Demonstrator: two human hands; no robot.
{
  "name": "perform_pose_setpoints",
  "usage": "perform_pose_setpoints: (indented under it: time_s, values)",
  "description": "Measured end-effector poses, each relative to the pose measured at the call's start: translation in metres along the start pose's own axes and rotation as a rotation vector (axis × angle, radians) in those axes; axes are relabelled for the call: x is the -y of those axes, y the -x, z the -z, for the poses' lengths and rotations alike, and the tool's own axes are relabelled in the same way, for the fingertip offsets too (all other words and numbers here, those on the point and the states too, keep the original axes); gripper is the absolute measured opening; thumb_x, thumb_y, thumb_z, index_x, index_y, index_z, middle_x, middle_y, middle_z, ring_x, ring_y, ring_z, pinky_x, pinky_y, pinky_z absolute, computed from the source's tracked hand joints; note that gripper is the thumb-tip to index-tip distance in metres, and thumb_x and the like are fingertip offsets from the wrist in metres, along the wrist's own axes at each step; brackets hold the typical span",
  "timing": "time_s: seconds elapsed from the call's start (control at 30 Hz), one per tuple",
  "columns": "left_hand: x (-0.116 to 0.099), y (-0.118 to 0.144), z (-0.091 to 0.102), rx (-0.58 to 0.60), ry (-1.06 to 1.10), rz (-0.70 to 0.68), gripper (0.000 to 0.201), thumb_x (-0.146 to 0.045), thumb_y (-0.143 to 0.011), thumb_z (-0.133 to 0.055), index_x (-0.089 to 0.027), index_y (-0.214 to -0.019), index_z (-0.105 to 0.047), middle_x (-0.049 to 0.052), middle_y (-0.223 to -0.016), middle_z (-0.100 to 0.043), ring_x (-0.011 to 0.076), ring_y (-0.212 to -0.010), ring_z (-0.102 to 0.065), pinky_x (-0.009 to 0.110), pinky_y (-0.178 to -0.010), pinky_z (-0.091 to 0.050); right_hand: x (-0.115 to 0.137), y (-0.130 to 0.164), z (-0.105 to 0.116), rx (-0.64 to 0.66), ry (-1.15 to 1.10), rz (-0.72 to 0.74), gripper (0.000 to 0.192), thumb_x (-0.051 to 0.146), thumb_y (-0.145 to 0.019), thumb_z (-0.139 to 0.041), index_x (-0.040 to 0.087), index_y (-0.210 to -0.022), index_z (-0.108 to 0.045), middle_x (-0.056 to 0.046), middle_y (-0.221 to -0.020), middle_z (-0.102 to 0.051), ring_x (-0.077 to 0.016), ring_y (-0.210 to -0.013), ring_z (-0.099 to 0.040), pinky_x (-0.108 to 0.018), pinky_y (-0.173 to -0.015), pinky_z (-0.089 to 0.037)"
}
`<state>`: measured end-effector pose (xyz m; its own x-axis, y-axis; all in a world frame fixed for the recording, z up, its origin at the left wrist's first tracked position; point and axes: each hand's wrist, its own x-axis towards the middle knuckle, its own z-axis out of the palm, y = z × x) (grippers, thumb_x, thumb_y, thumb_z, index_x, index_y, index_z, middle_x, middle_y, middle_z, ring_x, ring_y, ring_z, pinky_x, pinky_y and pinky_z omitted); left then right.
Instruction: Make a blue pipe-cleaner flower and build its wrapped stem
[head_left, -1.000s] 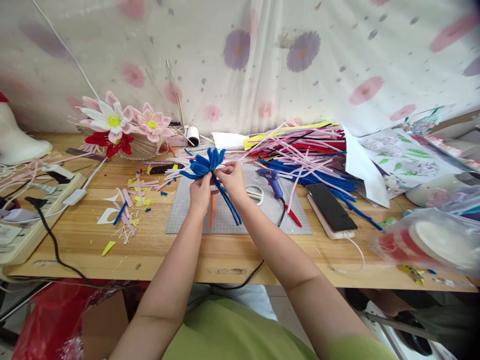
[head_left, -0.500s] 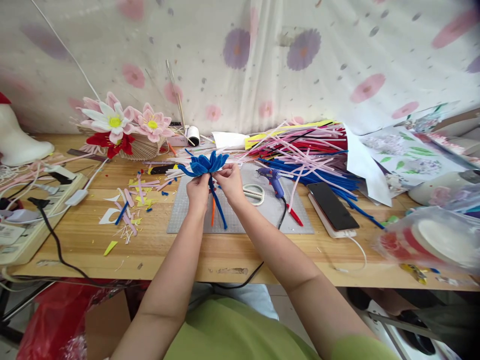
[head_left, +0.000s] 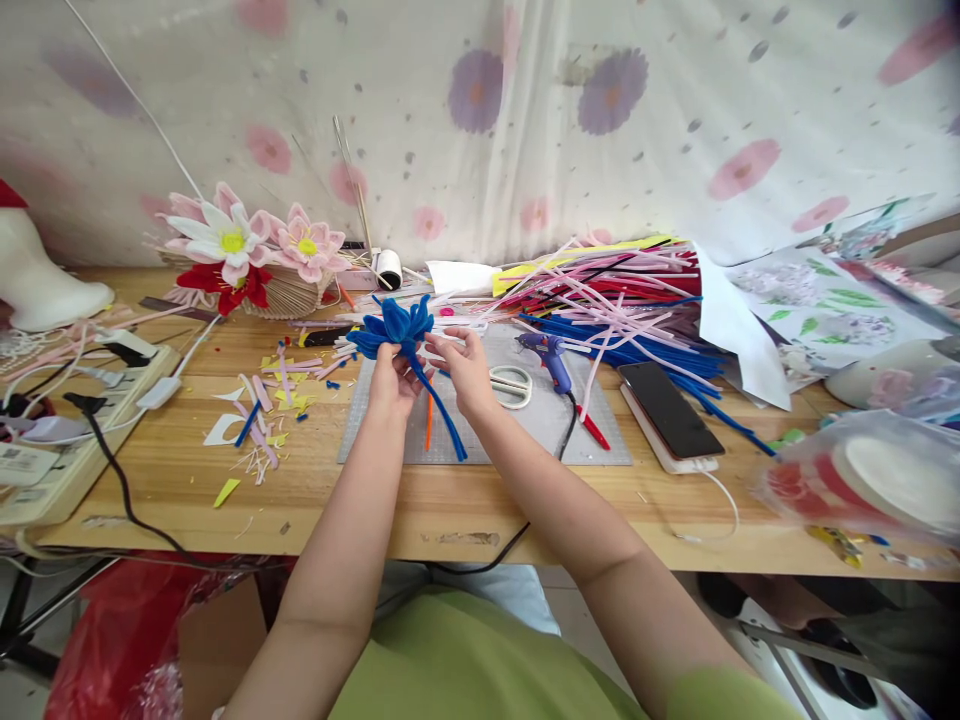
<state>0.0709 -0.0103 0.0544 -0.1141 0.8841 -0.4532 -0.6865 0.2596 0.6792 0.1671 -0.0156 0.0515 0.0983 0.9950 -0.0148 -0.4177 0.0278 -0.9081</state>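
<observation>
A blue pipe-cleaner flower point(head_left: 396, 322), petals uppermost and tilted left, is held above the grey cutting mat point(head_left: 480, 440). My left hand point(head_left: 391, 385) closes round its base from below. The blue stems point(head_left: 445, 415) hang down to the right of that hand. Just right of the flower, my right hand point(head_left: 463, 368) is open, its fingers apart and pointing at the petals. Whether a fingertip touches them I cannot tell. An orange stick point(head_left: 429, 420) shows behind the stems. White-handled scissors point(head_left: 511, 387) lie beyond my right wrist.
A purple glue gun point(head_left: 551, 358) and a red pen-like tool point(head_left: 594, 428) lie on the mat's right. Further right are a phone point(head_left: 671, 410) and a bagged tub point(head_left: 862, 480). Pipe cleaners point(head_left: 600, 285) pile up behind. Scraps, finished flowers point(head_left: 232, 243) and a power strip point(head_left: 82, 440) occupy the left.
The blue flower has shifted slightly left and tipped over, its stems swinging right. My right hand has loosened from beneath it, fingers now spread, while my left hand keeps hold.
</observation>
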Motion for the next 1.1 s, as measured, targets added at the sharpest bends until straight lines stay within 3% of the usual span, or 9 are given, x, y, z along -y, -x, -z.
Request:
perform_pose_setpoints:
  time_s: [0.2, 0.43, 0.6, 0.7, 0.83, 0.93, 1.03, 1.1]
  values:
    - [-0.010, 0.004, 0.007, 0.110, 0.156, 0.267, 0.029, -0.030, -0.073, -0.047, -0.009, -0.085, -0.064, 0.003, -0.052, -0.057, 0.0092, -0.045, -0.053, 0.019, -0.045, -0.046, 0.001, -0.013, 0.035, -0.016, 0.076, -0.032, 0.028, 0.029, -0.055, -0.070, 0.018, -0.071, -0.050, 0.008, -0.060, -0.051, -0.0048, -0.053, -0.049, -0.022, -0.058, -0.048]
    - [-0.010, 0.005, 0.010, 0.115, 0.143, 0.288, 0.030, -0.029, -0.075, -0.046, -0.008, -0.086, -0.064, 0.003, -0.051, -0.057, 0.0107, -0.044, -0.053, 0.021, -0.043, -0.045, -0.006, -0.020, 0.063, 0.065, 0.154, -0.078, 0.032, 0.041, -0.050, -0.072, 0.017, -0.064, -0.057, 0.006, -0.049, -0.050, -0.0063, -0.046, -0.046, -0.023, -0.051, -0.045]
    - [-0.008, 0.007, 0.011, 0.143, 0.070, 0.234, 0.029, -0.026, -0.074, -0.044, -0.007, -0.082, -0.063, 0.003, -0.051, -0.056, 0.0104, -0.044, -0.053, 0.021, -0.043, -0.045, -0.014, -0.018, 0.073, 0.097, 0.262, -0.091, 0.035, 0.049, -0.059, -0.065, 0.016, -0.066, -0.060, 0.006, -0.045, -0.045, -0.0050, -0.037, -0.040, -0.021, -0.039, -0.036]
    - [-0.006, 0.008, 0.013, 0.178, 0.017, 0.215, 0.029, -0.026, -0.075, -0.042, -0.007, -0.081, -0.064, 0.004, -0.050, -0.056, 0.0108, -0.044, -0.053, 0.021, -0.043, -0.045, -0.015, -0.013, 0.069, 0.123, 0.308, -0.066, 0.035, 0.051, -0.064, -0.060, 0.016, -0.067, -0.060, 0.008, -0.043, -0.040, -0.0038, -0.035, -0.034, -0.020, -0.035, -0.029]
    - [-0.003, 0.006, 0.014, 0.200, -0.059, 0.152, 0.028, -0.026, -0.075, -0.043, -0.008, -0.078, -0.064, 0.003, -0.051, -0.057, 0.0108, -0.044, -0.052, 0.022, -0.044, -0.046, -0.010, -0.008, 0.052, 0.203, 0.315, 0.018, 0.030, 0.047, -0.066, -0.061, 0.017, -0.069, -0.057, 0.007, -0.047, -0.043, -0.0050, -0.040, -0.037, -0.020, -0.039, -0.032]
    - [-0.001, 0.004, 0.014, 0.211, -0.090, 0.108, 0.025, -0.024, -0.074, -0.044, -0.010, -0.075, -0.064, 0.002, -0.054, -0.057, 0.0100, -0.045, -0.052, 0.022, -0.045, -0.047, -0.006, -0.006, 0.036, 0.207, 0.384, 0.158, 0.025, 0.042, -0.068, -0.060, 0.018, -0.069, -0.056, 0.004, -0.056, -0.050, -0.0067, -0.048, -0.042, -0.021, -0.046, -0.036]
    - [-0.001, 0.004, 0.015, 0.210, -0.116, 0.084, 0.022, -0.024, -0.073, -0.046, -0.010, -0.073, -0.063, 0.002, -0.055, -0.057, 0.0094, -0.046, -0.053, 0.021, -0.047, -0.047, -0.001, -0.005, 0.025, 0.137, 0.557, 0.365, 0.018, 0.037, -0.072, -0.057, 0.019, -0.070, -0.057, 0.002, -0.066, -0.056, -0.0082, -0.058, -0.047, -0.022, -0.056, -0.039]
    - [-0.002, 0.004, 0.017, 0.215, -0.123, 0.079, 0.021, -0.024, -0.073, -0.046, -0.011, -0.073, -0.062, 0.001, -0.055, -0.056, 0.0092, -0.046, -0.052, 0.021, -0.048, -0.048, 0.001, -0.004, 0.022, 0.108, 0.625, 0.427, 0.017, 0.035, -0.074, -0.056, 0.019, -0.069, -0.057, 0.002, -0.066, -0.057, -0.0087, -0.059, -0.048, -0.023, -0.059, -0.039]
